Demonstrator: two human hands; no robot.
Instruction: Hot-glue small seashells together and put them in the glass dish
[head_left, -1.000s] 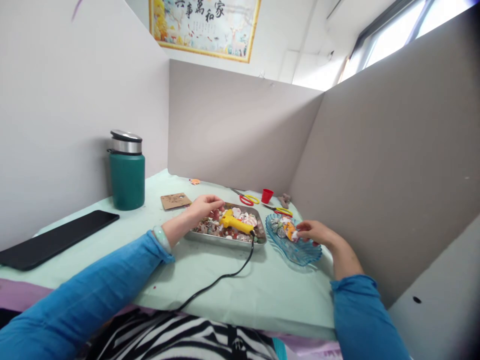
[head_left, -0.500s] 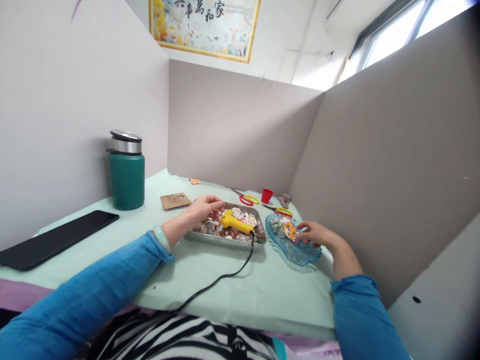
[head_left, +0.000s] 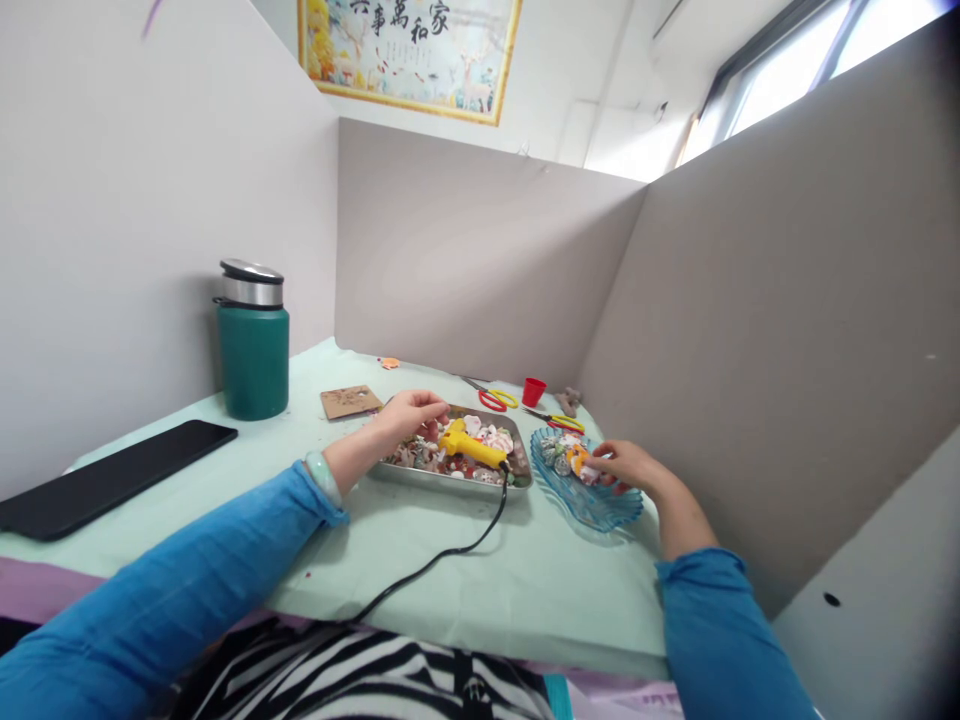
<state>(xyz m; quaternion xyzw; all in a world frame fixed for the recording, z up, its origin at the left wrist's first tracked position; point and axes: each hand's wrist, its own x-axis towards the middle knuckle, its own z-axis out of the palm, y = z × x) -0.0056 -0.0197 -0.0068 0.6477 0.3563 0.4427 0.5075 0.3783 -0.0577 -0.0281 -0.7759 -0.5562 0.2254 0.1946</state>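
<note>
My left hand [head_left: 412,412] is over the left side of a metal tray [head_left: 450,484], fingers bent and drawn together. Whatever its fingertips pinch, if anything, is too small to make out. Beside them a yellow glue gun [head_left: 474,446] with a black cord lies across the tray, on top of many small white, red and brown decorative pieces [head_left: 420,455]. To the right, my right hand [head_left: 628,466] reaches into a blue scalloped dish [head_left: 592,510]. Its fingers are a little apart, the tips at orange and white pieces [head_left: 577,460] beside foil-like silver ones.
Behind lie two pairs of scissors [head_left: 499,398] with red and yellow handles and a small red cup [head_left: 534,391]. A brown card [head_left: 350,402], a green bottle [head_left: 253,350] and a black phone-like slab [head_left: 120,478] are at left. Grey partitions [head_left: 480,250] enclose the table.
My right hand has shifted slightly left, closer over the orange and white pieces in the dish. The left hand and glue gun stay where they were.
</note>
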